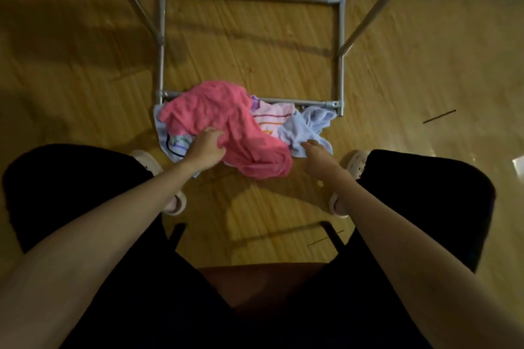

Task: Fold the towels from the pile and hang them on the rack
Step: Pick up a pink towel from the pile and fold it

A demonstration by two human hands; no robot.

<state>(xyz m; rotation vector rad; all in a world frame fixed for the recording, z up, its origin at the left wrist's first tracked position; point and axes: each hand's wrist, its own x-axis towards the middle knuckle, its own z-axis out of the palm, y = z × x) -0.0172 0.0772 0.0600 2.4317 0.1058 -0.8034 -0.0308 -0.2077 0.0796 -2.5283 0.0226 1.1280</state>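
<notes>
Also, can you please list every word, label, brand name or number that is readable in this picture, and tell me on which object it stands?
None: no readable text shows anywhere in this view.
Striped towel: only coloured lines, no letters.
Pink towel and light blue towel: plain, with no label in view.
Rack: bare metal tubes, no markings visible.
Slippers: dark spots only, too blurred to tell whether they are a print.
</notes>
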